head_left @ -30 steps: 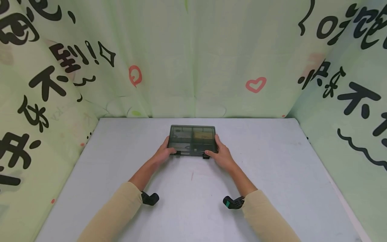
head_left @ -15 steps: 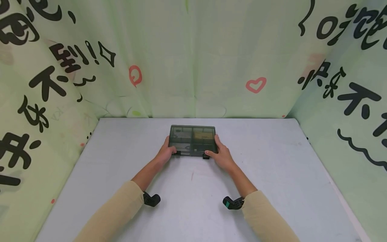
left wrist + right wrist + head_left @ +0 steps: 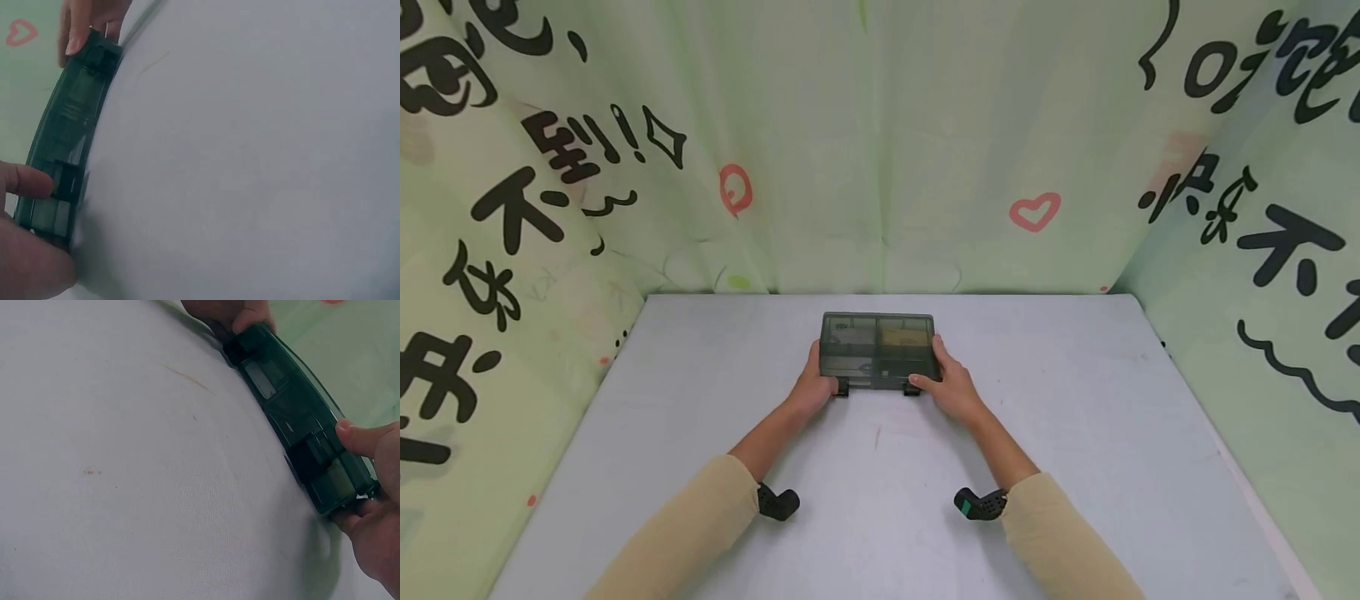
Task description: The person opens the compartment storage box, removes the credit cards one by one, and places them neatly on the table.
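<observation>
While I hold the dark, see-through case (image 3: 877,353) by its two ends, it is at the far part of the white tabletop (image 3: 880,517); I cannot tell whether its underside touches. My left grip (image 3: 812,387) clasps the left end, thumb at the left latch (image 3: 67,181). My right grip (image 3: 955,388) clasps the other end, thumb above the right latch (image 3: 310,457), fingers reaching underneath. Something yellowish (image 3: 904,336) shows through the lid's right half. Black devices (image 3: 779,504) sit at my wrists, beside beige sleeves (image 3: 685,525). Behind hangs pale green cloth (image 3: 880,150) bearing black lettering.
</observation>
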The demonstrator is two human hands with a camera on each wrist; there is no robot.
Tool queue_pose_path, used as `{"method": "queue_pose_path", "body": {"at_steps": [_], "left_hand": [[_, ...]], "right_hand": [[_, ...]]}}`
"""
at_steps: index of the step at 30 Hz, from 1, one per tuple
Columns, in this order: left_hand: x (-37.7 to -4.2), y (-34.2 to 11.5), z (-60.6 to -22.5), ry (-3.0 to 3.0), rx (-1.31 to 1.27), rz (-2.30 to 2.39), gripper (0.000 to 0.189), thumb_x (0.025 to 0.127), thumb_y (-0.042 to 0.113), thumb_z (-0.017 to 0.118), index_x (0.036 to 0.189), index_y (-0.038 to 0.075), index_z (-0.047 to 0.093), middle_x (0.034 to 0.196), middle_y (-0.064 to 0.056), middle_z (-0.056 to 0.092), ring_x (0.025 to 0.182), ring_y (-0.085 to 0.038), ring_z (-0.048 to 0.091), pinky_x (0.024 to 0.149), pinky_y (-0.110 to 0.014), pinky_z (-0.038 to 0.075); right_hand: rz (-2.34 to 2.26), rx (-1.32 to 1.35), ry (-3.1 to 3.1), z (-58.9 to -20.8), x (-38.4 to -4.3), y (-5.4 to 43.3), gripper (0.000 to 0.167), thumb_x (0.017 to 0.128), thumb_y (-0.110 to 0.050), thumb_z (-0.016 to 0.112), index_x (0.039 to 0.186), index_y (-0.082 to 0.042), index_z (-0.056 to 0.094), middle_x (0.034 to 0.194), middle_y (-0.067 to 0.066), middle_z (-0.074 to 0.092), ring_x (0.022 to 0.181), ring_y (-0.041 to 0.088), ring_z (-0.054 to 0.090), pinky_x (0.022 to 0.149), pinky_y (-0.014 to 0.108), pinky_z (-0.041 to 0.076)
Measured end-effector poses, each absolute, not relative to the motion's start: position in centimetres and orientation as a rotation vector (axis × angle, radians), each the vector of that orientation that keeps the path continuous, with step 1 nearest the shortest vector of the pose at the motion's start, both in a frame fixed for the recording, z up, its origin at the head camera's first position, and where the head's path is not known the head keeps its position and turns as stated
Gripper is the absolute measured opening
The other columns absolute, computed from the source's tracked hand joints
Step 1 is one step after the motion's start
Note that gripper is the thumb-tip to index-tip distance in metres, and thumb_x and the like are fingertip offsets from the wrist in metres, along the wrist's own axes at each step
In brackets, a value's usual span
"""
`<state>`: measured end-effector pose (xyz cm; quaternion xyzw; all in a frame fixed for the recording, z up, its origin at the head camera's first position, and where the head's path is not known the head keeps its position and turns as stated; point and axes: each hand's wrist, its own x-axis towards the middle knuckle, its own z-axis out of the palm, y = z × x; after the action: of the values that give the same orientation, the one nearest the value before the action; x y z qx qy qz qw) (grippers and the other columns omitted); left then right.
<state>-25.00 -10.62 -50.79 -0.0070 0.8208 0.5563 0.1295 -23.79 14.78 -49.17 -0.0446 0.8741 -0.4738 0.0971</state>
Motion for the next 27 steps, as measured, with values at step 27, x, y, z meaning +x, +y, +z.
{"method": "queue_pose_path", "body": {"at_steps": [27], "left_hand": [[-24.3,-12.6,-50.1,2.266,0.086,1.607,0.085,0.088,-0.009,0.051,0.157,0.02,0.009,0.161,-0.008,0.023,0.151,-0.022,0.016,0.122,-0.041,0.016]], "right_hand": [[-1.428,-0.145,2.543,-49.2,-23.0,15.1,0.091,0.093,-0.025,0.065,0.156,-0.011,0.0,0.164,0.008,-0.002,0.152,0.027,0.009,0.12,0.043,0.024]]}}
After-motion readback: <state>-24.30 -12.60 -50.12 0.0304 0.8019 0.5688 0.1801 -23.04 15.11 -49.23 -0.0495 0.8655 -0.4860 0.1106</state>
